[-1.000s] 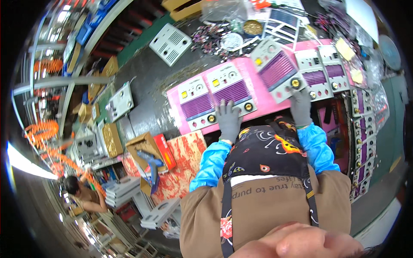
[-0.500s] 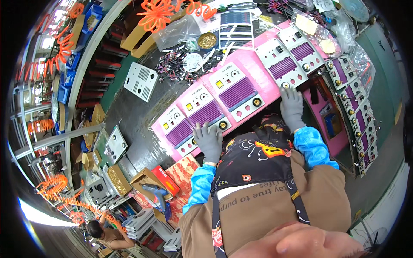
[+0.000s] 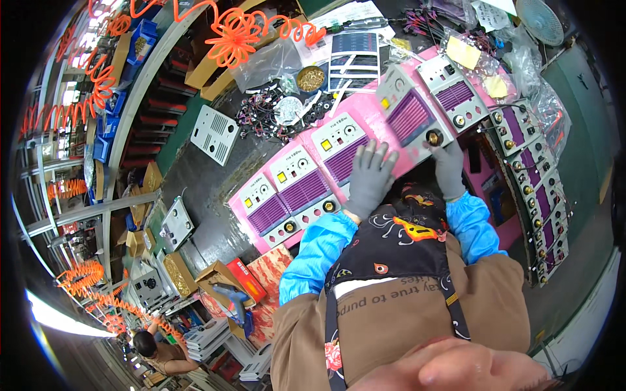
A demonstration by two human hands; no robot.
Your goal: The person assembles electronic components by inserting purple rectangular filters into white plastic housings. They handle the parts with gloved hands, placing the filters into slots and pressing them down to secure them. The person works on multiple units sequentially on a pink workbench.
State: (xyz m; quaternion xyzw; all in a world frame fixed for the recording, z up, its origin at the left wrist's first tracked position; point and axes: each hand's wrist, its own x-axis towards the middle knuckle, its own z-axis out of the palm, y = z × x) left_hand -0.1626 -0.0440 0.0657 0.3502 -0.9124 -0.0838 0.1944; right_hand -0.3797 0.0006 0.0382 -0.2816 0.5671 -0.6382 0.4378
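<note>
In a row on the pink padded surface (image 3: 352, 98) lie front panels with purple grilles, yellow switches and round knobs. My right hand (image 3: 448, 171), in a grey glove, grips the near right corner of a tilted front panel (image 3: 412, 117), beside its brass socket. That panel is blurred by motion, its printed face up. My gloved left hand (image 3: 372, 177) lies with fingers extended over the near part of another front panel (image 3: 340, 140), hiding its lower right. Two more panels (image 3: 301, 174) (image 3: 263, 202) lie face up to the left. Right of the tilted one, another panel (image 3: 451, 91) shows its unprinted side.
A rack of similar panels (image 3: 536, 176) stands at my right. Beyond the row are a wire heap (image 3: 257, 107), a bowl of small brass parts (image 3: 310, 79) and label sheets (image 3: 354, 58). A vented plate (image 3: 214, 135) lies left. A person (image 3: 156, 352) is at lower left.
My right hand has taken hold of a panel that lay unprinted side up; it is now tilted, printed face up. My left hand moved right from the left panels. The row has shifted slightly.
</note>
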